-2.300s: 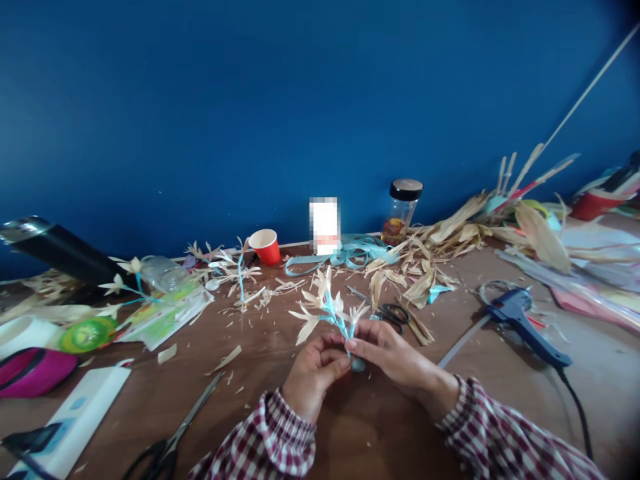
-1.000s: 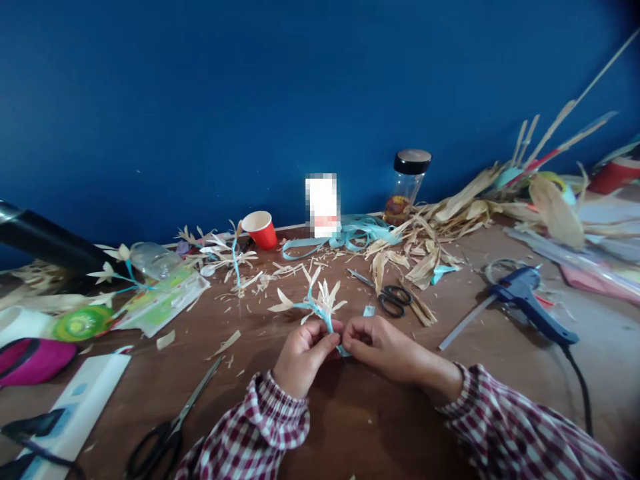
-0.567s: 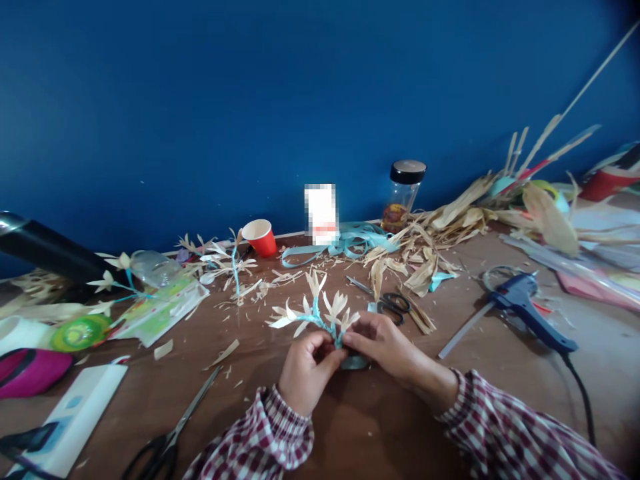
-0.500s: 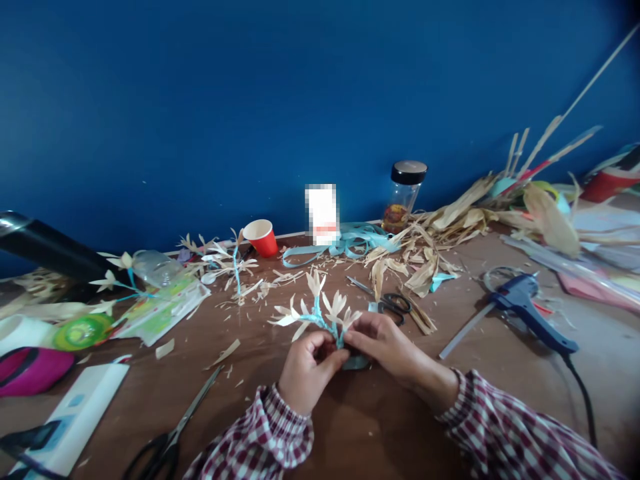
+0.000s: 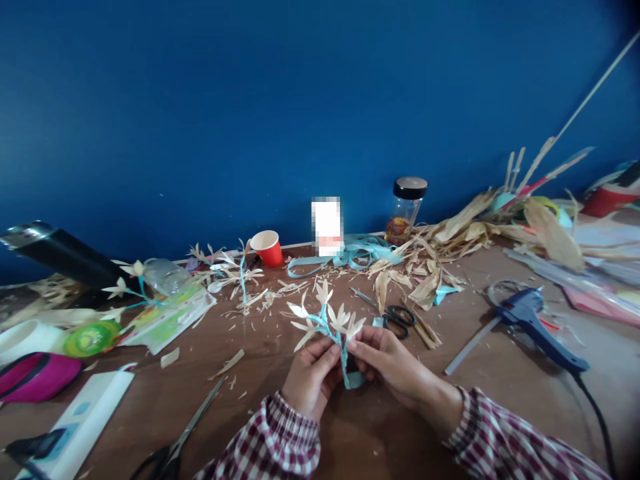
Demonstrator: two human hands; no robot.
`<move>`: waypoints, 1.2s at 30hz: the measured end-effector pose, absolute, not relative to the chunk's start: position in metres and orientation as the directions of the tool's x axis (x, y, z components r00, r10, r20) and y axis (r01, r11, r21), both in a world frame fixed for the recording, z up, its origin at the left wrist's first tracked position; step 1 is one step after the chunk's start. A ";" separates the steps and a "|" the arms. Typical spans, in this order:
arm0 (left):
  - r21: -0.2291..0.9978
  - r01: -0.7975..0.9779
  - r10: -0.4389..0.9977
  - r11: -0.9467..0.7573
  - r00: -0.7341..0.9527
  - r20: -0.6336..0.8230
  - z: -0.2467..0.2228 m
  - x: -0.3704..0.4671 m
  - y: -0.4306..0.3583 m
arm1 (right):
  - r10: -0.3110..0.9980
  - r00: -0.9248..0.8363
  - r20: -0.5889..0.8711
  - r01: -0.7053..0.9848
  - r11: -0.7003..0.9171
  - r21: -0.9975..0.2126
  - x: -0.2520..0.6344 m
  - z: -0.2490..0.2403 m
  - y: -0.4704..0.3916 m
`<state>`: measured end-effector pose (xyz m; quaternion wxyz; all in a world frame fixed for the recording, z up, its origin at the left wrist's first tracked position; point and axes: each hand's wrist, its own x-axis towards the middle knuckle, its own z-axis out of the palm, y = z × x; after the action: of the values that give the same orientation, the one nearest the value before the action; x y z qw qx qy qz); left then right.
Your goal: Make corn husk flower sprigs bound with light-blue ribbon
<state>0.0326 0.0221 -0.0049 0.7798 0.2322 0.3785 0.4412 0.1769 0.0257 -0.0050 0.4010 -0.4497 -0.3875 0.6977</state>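
Observation:
A branch with several pale husk flowers (image 5: 339,318) and a stem wrapped in light blue tape stands upright between my hands. My left hand (image 5: 311,375) pinches the stem from the left with thumb and fingers. On the other side, my right hand (image 5: 387,360) has its thumb and forefinger closed at the stem, just under the right-hand flower. Below the fingers, a loop of blue tape (image 5: 355,381) hangs from the lower stem. Some fingertips are hidden behind the stem.
Scissors (image 5: 180,443) lie at front left, others (image 5: 400,321) beyond my right hand. A blue glue gun (image 5: 543,327) rests at right. Farther back are a red cup (image 5: 267,249), a jar (image 5: 404,210), blue ribbon (image 5: 367,250), dried husks (image 5: 465,223) and a black flask (image 5: 75,257).
My left hand has shifted on the stem, and more of the lower stem and the tape loop shows beneath the fingers. The whole view has moved slightly.

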 end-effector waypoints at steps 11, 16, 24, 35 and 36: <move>0.655 -0.568 0.840 0.499 0.133 -0.526 -0.010 0.032 0.021 | 0.913 -0.321 -0.250 -0.378 -0.366 -0.850 0.175 -0.009 0.024; 0.636 -0.582 0.849 0.506 0.207 -0.486 -0.009 0.035 0.020 | 0.902 -0.341 -0.266 -0.407 -0.396 -0.823 0.174 -0.009 0.024; 0.612 -0.650 0.848 0.450 0.096 -0.522 -0.008 0.042 0.017 | 0.901 -0.330 -0.283 -0.424 -0.409 -0.808 0.173 -0.008 0.024; 0.662 -0.616 0.865 0.428 0.066 -0.498 -0.007 0.041 0.021 | 0.986 -0.167 -0.020 -0.124 -0.041 -0.991 0.169 -0.009 0.020; 0.662 -0.619 0.865 0.423 0.060 -0.498 -0.006 0.041 0.021 | 0.988 -0.154 0.014 -0.066 0.004 -0.998 0.169 -0.009 0.019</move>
<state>0.0413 0.0212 -0.0063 0.7148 0.1376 0.4480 0.5191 0.1689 0.0193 -0.0087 0.4783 -0.4410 -0.5227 0.5510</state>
